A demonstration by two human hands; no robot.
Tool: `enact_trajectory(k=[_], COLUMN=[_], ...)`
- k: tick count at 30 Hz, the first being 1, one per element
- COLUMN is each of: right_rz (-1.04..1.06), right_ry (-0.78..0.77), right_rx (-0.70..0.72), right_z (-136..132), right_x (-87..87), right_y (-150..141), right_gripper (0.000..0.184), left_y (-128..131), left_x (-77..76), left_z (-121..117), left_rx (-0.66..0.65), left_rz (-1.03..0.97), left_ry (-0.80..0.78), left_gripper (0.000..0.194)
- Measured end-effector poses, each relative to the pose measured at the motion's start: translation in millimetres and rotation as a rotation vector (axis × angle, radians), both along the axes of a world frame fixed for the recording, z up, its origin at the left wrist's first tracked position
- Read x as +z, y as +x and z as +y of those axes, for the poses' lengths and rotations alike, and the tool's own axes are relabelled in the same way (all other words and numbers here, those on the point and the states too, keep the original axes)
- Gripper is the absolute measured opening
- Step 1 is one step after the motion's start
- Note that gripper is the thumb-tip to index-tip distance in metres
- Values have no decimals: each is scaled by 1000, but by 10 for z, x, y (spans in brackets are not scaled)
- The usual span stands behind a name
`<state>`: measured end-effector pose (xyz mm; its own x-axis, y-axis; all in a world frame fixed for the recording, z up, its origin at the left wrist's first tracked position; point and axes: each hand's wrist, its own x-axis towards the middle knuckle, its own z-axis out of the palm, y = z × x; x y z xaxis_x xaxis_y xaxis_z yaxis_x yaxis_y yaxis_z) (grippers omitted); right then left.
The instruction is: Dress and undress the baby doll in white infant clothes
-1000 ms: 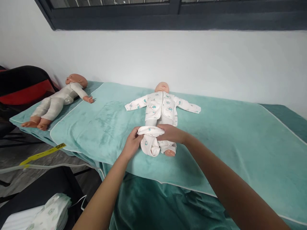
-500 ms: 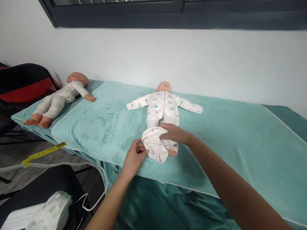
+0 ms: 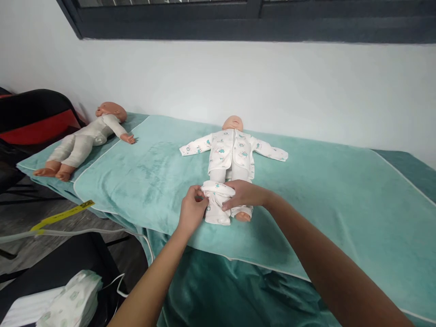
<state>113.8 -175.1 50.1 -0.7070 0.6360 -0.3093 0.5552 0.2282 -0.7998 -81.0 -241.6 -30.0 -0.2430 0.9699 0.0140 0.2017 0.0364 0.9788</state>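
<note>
A baby doll [image 3: 233, 122] lies on its back, its head toward the wall, in a white printed jacket [image 3: 221, 150] with sleeves spread. Matching baby pants [image 3: 218, 213] are bunched around its lower legs; one bare foot [image 3: 243, 216] shows from the leg on the right, while the other foot is covered. My left hand [image 3: 193, 206] pinches the pants at their left edge. From the right, my right hand [image 3: 243, 194] grips the bunched cloth between the legs, thumb on the front. White covering shows on the thighs between jacket and pants.
A second doll [image 3: 91, 136] in white lies at the table's left end. Green blankets [image 3: 327, 195] cover the table against the wall. At lower left, a black chair [image 3: 78, 254] bears a diaper [image 3: 73, 299]; a pale cable with a yellow tag [image 3: 63, 216] crosses there. Another chair [image 3: 37, 118] stands behind.
The pants leg on the left has straightened and its hem now lies flatter. My left hand has risen slightly along the pants, and my right thumb has moved down onto the cloth.
</note>
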Motion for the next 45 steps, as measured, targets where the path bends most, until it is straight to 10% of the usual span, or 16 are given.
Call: enact_trajectory(k=[15,26,36,45], right_rz=[-158,-224,-2,33], right_ry=[526,474,132,234], right_rx=[-208,-347,-526,-548], right_z=[45,47,143,134], right_x=[-260,-252,-289,-327], right_y=[-162,-203,-156,-151], right_gripper=[12,8,20,9], left_y=[-25,-9,-180,-339], left_x=[-2,54,199,215], left_z=[12,-4,173,292], left_rx=[-56,-72,-176,-495], left_rz=[-78,-25,-401,-226], left_ry=[-49,-84,-163,-15], left_gripper=[51,56,34,22])
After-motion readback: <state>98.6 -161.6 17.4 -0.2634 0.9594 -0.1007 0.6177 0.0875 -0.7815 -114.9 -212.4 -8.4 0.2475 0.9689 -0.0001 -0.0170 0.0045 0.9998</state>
